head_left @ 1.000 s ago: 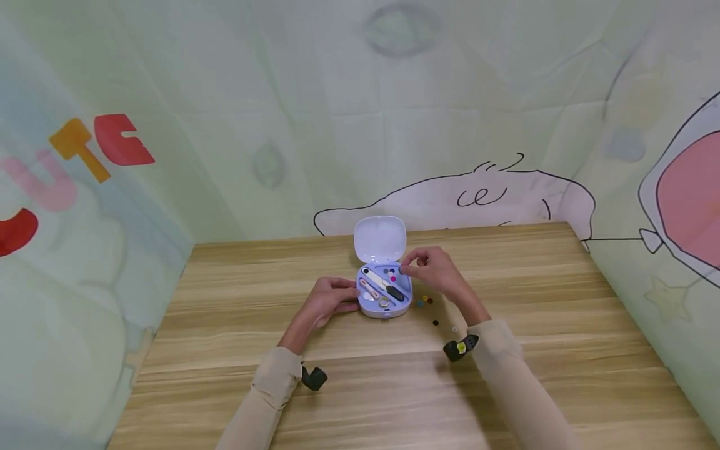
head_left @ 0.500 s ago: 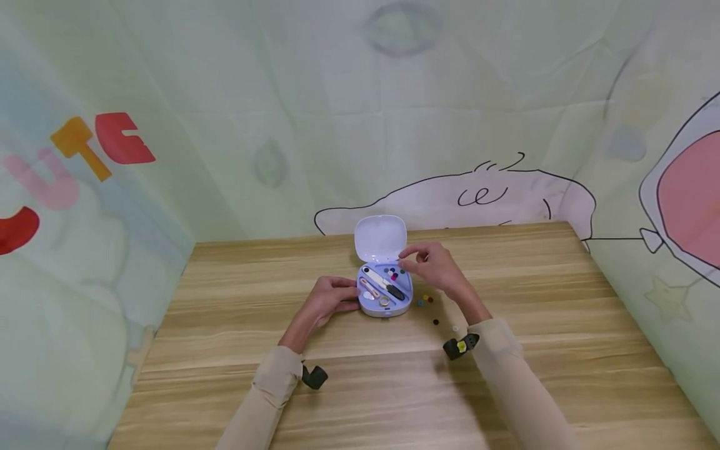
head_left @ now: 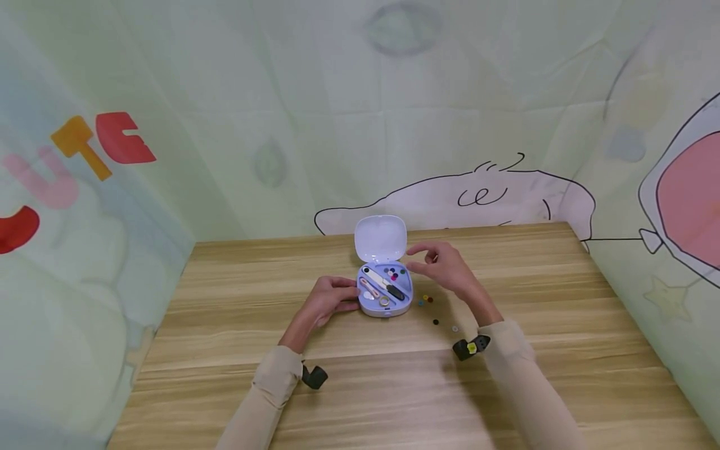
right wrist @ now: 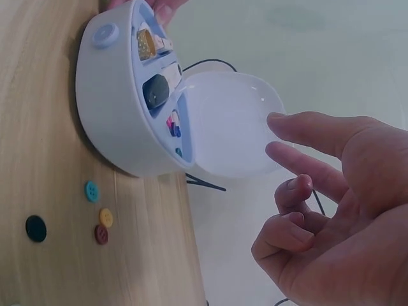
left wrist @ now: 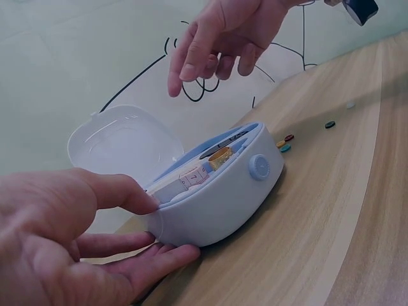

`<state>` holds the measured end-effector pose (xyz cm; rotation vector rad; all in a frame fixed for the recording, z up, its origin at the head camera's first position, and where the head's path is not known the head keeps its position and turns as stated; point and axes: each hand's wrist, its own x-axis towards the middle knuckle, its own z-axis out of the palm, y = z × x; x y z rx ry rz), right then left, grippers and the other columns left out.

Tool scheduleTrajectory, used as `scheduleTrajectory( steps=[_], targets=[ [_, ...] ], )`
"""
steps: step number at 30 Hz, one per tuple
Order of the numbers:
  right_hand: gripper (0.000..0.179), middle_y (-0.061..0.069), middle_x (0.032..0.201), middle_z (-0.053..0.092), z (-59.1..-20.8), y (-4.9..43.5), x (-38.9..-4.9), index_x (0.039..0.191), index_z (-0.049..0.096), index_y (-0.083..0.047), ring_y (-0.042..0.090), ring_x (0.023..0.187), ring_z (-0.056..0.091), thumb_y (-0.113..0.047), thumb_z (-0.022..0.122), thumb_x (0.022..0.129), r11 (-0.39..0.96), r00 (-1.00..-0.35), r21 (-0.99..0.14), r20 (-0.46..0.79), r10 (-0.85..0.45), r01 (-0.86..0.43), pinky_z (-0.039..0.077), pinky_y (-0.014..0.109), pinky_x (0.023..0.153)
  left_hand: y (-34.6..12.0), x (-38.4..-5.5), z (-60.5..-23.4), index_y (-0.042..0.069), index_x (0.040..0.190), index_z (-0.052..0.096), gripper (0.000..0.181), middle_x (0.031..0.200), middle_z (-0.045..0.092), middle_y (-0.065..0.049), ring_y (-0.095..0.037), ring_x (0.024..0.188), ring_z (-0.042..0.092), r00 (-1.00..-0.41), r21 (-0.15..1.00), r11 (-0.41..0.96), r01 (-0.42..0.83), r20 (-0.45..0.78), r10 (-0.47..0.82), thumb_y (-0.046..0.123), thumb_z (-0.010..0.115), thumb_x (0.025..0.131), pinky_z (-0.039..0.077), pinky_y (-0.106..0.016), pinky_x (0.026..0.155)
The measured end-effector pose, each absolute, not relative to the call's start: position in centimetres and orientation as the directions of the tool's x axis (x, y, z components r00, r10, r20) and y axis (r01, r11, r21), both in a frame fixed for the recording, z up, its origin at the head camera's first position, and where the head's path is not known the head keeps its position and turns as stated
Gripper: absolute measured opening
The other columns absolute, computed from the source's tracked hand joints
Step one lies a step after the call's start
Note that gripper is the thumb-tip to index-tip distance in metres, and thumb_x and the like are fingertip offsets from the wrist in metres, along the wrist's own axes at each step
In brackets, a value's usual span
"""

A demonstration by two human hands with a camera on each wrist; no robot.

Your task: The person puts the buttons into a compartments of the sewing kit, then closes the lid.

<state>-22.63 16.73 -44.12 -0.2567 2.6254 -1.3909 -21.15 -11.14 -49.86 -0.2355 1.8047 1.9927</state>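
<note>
A pale blue sewing box (head_left: 371, 311) stands with its white lid (head_left: 380, 239) raised. My left hand (head_left: 326, 299) holds its left side, one fingertip on the rim (left wrist: 156, 203) and other fingers low against the wall. Inside lie a gold thimble (right wrist: 146, 44), a strip printed with numbers (left wrist: 193, 177), a white tool with a dark end (right wrist: 156, 91), and several small buttons (right wrist: 173, 124) in the right corner compartment. My right hand (head_left: 444, 265) hovers just right of the box, thumb and forefinger apart, nothing between them, other fingers loosely curled.
On the wooden table (head_left: 225, 325), right of the box, lie loose buttons: teal (right wrist: 92, 191), yellow (right wrist: 106, 217), dark red (right wrist: 101, 234), black (right wrist: 36, 228) and a pale one (left wrist: 350, 104). A printed cloth backdrop (head_left: 253, 125) rises behind the table.
My right hand was over the box's right back corner; it has lifted and shifted right, its fingertips spreading apart. A dark green button now shows in that corner. My left hand stays put.
</note>
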Motion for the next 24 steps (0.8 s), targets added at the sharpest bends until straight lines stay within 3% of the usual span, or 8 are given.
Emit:
scheduleTrajectory(
  steps=[24],
  targets=[
    [0.033, 0.008, 0.087, 0.051, -46.3, 19.7, -21.6, 0.126, 0.071, -0.004, 0.026, 0.082, 0.047, -0.018, 0.076, 0.096, 0.598, -0.972, -0.802, -0.135, -0.193, -0.008, 0.039, 0.032, 0.061, -11.2, -21.2, -50.0, -0.018, 0.126, 0.057, 0.032, 0.118, 0.062, -0.026, -0.025, 0.093, 0.069, -0.888, 0.902, -0.056, -0.429, -0.409, 0.209, -0.008, 0.065, 0.097, 0.064, -0.039, 0.088]
  ],
)
